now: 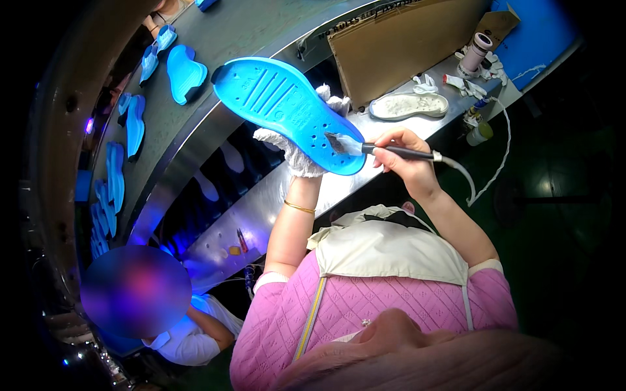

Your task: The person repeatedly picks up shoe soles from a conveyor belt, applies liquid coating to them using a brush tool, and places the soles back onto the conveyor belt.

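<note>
Head view: blue sole [261,88] up in my gloved left hand [292,155], brush [366,148] on its face

Bright blue all over, the sole lies slantwise in front of me, its wide end at the upper left, its waist pinched in slightly, its other end rounded at the lower right. Long slanting grooves cross the wide end, molded marks run over the middle, and small round holes dot the part nearest the brush. A dark patch shows at the tip of the wide end.

My left hand, in a whitish glove, grips the sole from beneath, with glove showing past both edges. It is held up over the metal bench [261,212]. My bare right hand [409,161] is closed narrow, fingers pinching the brush's black handle, its bristles [343,143] touching the sole among the holes. A pale hose [460,174] trails from the handle's back end.

Beyond, a pale sole-shaped piece [409,106] lies beside a cardboard box [404,55]. More blue soles [185,75] sit along the curved dark belt [238,29].
</note>
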A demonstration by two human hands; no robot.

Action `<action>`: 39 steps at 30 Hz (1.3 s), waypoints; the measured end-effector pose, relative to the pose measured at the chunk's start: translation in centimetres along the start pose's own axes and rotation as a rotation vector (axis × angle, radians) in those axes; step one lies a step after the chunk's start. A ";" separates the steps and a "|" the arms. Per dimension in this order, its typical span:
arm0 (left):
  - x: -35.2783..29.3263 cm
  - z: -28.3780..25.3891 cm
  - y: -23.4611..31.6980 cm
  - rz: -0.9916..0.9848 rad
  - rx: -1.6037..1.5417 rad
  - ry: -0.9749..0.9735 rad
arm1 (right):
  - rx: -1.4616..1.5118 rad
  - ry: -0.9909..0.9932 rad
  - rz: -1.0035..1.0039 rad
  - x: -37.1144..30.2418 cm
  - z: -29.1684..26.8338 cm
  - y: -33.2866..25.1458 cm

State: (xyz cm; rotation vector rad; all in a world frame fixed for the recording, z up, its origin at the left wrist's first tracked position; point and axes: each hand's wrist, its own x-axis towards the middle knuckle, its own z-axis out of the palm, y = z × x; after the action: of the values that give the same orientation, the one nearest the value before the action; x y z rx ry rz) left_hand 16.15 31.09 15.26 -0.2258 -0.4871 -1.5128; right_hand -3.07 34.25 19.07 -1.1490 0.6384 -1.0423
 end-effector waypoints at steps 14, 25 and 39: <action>0.8 1.1 2.6 -0.298 0.553 0.142 | -0.416 -0.329 -0.235 1.9 -1.2 -0.7; 2.7 3.3 2.7 -0.539 0.828 0.305 | -0.374 -0.356 0.021 2.7 -1.1 -2.2; 3.7 1.5 2.2 -0.708 1.137 0.439 | -0.566 -0.519 -0.029 3.6 -2.7 -1.9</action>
State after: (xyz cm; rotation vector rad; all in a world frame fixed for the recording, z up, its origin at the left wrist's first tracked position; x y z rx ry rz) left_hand 18.06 28.50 18.55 1.2459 -1.0420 -1.6370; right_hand -4.51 29.75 20.33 -1.8454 0.5072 -0.5477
